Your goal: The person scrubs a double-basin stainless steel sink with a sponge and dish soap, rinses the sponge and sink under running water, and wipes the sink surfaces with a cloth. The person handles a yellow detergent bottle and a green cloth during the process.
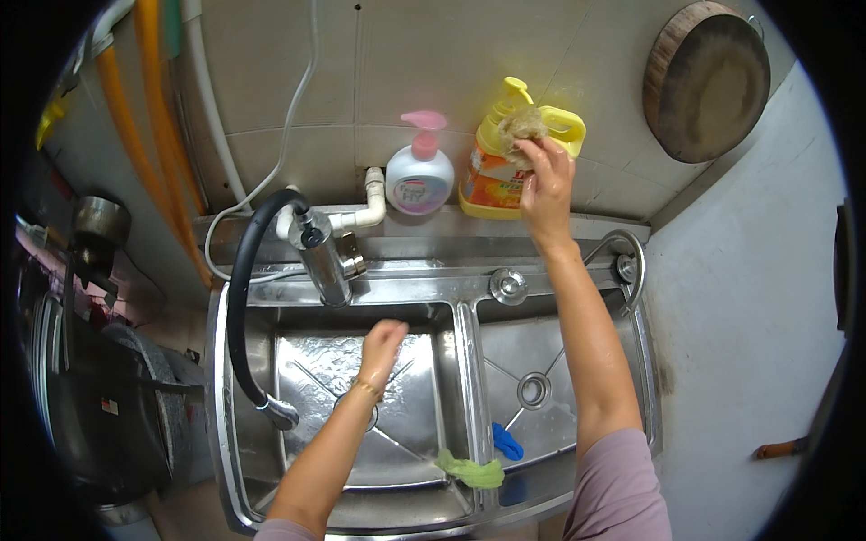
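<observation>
My right hand (547, 182) is raised to the ledge behind the sink and grips a brownish, fibrous scrubbing pad (521, 132). The pad is in front of a yellow pump bottle (484, 172) with an orange label, hiding part of its neck and handle. Over the left basin (399, 446) of the stainless steel double sink hovers my left hand (382, 348), its fingers drawn together and nothing visible in them. A bracelet circles that wrist. Below, the basin floor looks wet. A black flexible faucet (238, 304) arches down at the basin's left side.
A white pump bottle (419, 179) with a pink top stands on the ledge. A green cloth (473, 471) drapes over the divider, near a blue cloth-like item (507, 443). A steel spout (639, 264) curves over the right basin. A round wooden board (710, 88) hangs on the wall.
</observation>
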A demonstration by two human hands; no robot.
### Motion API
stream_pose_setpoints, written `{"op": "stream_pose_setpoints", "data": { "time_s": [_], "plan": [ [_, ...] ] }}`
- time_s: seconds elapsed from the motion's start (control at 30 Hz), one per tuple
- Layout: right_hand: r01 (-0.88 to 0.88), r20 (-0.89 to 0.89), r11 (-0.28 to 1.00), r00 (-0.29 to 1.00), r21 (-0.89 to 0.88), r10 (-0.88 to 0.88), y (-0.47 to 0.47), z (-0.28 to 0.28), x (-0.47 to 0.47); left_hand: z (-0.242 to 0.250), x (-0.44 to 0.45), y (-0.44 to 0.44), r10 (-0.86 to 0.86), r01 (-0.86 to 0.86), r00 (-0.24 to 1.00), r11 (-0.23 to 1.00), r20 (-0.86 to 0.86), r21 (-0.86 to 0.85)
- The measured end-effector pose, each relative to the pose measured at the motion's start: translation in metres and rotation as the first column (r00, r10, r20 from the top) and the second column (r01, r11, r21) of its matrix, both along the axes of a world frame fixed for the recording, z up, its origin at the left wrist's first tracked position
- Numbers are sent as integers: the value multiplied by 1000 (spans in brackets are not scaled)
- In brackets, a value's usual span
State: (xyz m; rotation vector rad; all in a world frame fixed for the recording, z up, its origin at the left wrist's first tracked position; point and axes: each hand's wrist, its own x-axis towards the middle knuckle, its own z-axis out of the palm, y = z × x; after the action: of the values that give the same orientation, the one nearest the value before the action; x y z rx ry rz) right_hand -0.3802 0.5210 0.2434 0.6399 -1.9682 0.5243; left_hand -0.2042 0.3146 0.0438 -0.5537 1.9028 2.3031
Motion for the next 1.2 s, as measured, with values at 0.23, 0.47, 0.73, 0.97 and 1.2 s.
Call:
{"op": "stream_pose_setpoints", "data": {
  "time_s": [0.23,0.47,0.73,0.97,1.2],
  "plan": [
    [56,-153,985,985,-162,-81,12,-40,-47,194,-169,62,-510,-419,250,709,-823,-567],
    [-56,-49,993,997,106,61,11,-131,-34,225,-211,85,-837,-413,302,318,-457,-854],
    [339,150,753,939,-564,-310,24,-102,-32,218,-228,89,-841,-638,285,190,-459,-746],
    [130,315,871,949,-474,30,43,-165,18,217,-220,92,-794,-581,384,189,-471,-792],
    [379,675,917,710,-123,-203,137,-237,23,190,-216,99,-810,-700,137,328,-571,-634]
  ]
}}
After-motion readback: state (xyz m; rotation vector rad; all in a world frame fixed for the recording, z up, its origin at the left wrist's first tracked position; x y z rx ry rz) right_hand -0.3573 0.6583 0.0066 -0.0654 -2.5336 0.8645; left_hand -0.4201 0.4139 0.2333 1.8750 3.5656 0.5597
